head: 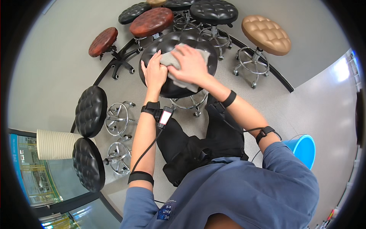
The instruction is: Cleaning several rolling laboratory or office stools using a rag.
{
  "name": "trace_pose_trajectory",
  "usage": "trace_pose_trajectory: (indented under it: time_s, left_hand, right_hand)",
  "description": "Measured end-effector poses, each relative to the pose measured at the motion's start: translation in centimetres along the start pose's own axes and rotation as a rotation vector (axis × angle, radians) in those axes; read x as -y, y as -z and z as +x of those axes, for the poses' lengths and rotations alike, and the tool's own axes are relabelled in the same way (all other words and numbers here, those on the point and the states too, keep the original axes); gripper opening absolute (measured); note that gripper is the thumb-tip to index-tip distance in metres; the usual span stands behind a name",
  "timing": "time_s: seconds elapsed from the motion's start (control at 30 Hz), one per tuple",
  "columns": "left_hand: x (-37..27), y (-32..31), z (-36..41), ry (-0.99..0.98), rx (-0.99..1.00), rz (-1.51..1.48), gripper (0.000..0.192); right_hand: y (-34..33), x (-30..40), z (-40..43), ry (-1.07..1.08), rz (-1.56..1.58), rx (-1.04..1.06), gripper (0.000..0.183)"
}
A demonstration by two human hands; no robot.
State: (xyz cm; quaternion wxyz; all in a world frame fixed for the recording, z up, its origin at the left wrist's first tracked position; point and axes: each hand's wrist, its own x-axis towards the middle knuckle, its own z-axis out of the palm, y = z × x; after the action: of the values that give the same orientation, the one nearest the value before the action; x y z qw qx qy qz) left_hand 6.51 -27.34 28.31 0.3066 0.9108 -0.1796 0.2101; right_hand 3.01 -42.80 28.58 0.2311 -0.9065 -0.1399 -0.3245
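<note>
A round black tufted stool seat (177,91) stands in front of me on a chrome wheeled base. My right hand (191,64), slightly blurred, is spread over a light grey cloth (203,54) and presses it against the seat. Part of the cloth is hidden under the palm and fingers. On the seat's left side rests my left hand (155,70), fingers apart, its thumb beside the cloth's left edge. Nothing shows in its grasp, though its underside is hidden.
Behind stand more stools: a red-brown one (151,22), a black one (214,12) and a tan one (266,35). Two black stools (91,111) line the left, near a cream ribbed bin (55,144). A blue bucket (304,151) is at right. Cables run along both my forearms.
</note>
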Motion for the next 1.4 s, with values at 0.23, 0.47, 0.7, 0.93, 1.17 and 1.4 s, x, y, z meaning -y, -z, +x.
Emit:
trace_pose_trajectory:
  time_s: [0.23, 0.47, 0.7, 0.93, 1.17, 1.4]
  left_hand:
    - [-2.3, -0.2, -1.2, 0.166, -0.087, -0.067, 0.049]
    - [-5.5, -0.3, -0.3, 0.02, -0.519, 0.046, 0.034]
    - [-8.2, -2.9, 1.8, -0.265, 0.082, 0.421, 0.042]
    - [-5.2, -2.8, 2.1, -0.148, 0.04, 0.405, 0.049]
    - [0.4, 0.8, 2.3, 0.118, -0.02, 0.512, 0.052]
    - [-2.2, -1.6, 2.0, 0.122, 0.017, 0.657, 0.057]
  right_hand:
    - [0.8, -3.3, 1.5, -0.234, 0.681, -0.292, 0.027]
    - [-0.2, -6.1, -0.1, -0.375, 0.426, -0.32, 0.025]
    - [-1.9, -7.7, 1.0, -0.294, 0.302, -0.312, 0.027]
    - [-2.6, -9.4, 1.7, -0.377, 0.347, -0.134, 0.041]
    - [-2.5, -10.5, 2.8, -0.322, 0.331, -0.056, 0.047]
    - [-1.5, -9.0, 4.2, -0.522, 0.053, 0.233, 0.059]
